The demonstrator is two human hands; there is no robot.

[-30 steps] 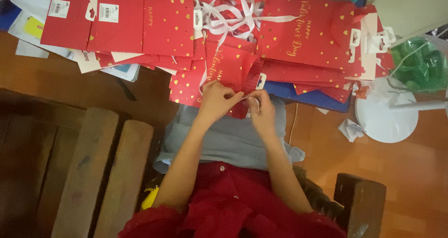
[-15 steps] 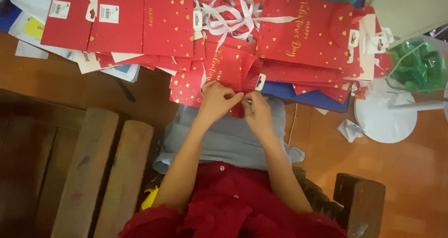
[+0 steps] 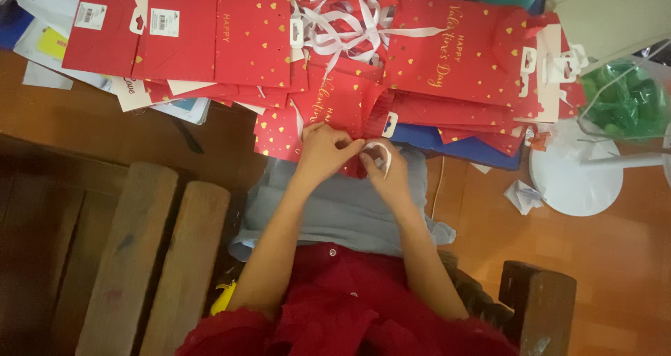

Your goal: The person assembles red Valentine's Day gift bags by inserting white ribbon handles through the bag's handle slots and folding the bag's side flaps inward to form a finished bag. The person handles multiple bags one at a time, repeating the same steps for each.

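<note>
up close, the left hand (image 3: 323,148) and right hand (image 3: 388,173) pinch a white ribbon (image 3: 382,153) at the near edge of a red gift bag (image 3: 335,111), fingers clamped together. pulling hard could probably tear the paper.

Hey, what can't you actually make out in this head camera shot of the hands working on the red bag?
- Head view: where the white ribbon meets the red gift bag is covered by the left hand and right hand.
- Head view: the green bag is cut off by the right edge; its contents are blurred.
- Head view: the lower bags in the stack are hidden by those on top.
</note>
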